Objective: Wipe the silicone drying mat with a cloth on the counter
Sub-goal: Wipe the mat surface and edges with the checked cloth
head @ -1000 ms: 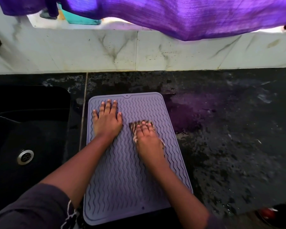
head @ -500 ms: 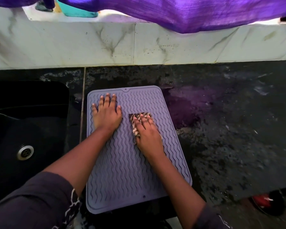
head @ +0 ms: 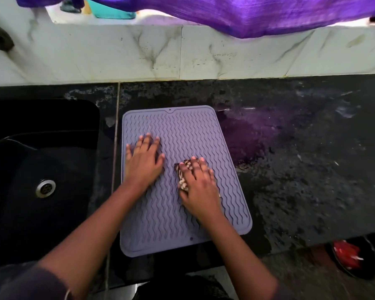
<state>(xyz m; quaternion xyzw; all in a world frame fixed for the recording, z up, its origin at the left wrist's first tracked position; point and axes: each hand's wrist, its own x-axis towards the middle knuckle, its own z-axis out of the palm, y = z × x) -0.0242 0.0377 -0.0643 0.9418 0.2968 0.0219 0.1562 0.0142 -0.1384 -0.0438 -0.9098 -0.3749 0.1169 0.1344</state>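
Mat in the middle of the frame: the lilac silicone drying mat (head: 182,131), ribbed with wavy lines, lies flat on the dark speckled counter (head: 301,180). Its left edge is just beside the black sink (head: 30,152) that fills the left of the frame, with a steel drain (head: 45,188) showing in its floor.

Both hands are down on the mat. The left hand (head: 144,164) is planted palm-down on its left half, fingers straight and fanned apart, gripping nothing, just pressing the silicone. The right hand (head: 198,188) sits a little lower and to the right, also flat, fingers spread and only slightly bent. It presses a brown-and-white patterned cloth (head: 183,177) against the ribs. The cloth pokes out on the thumb side and under the fingertips, the rest hidden beneath the palm.

Right of the mat, a purple sheen (head: 247,139) lies on the wet-looking counter. Along the top, a white marble-veined backsplash (head: 117,55) runs the width of the frame. Purple fabric (head: 268,14) drapes over its ledge at upper right, and a teal container (head: 110,10) sits behind it at upper left. Lower right, below the counter edge, there is something red (head: 346,254) in a dark dish, too blurred to name.
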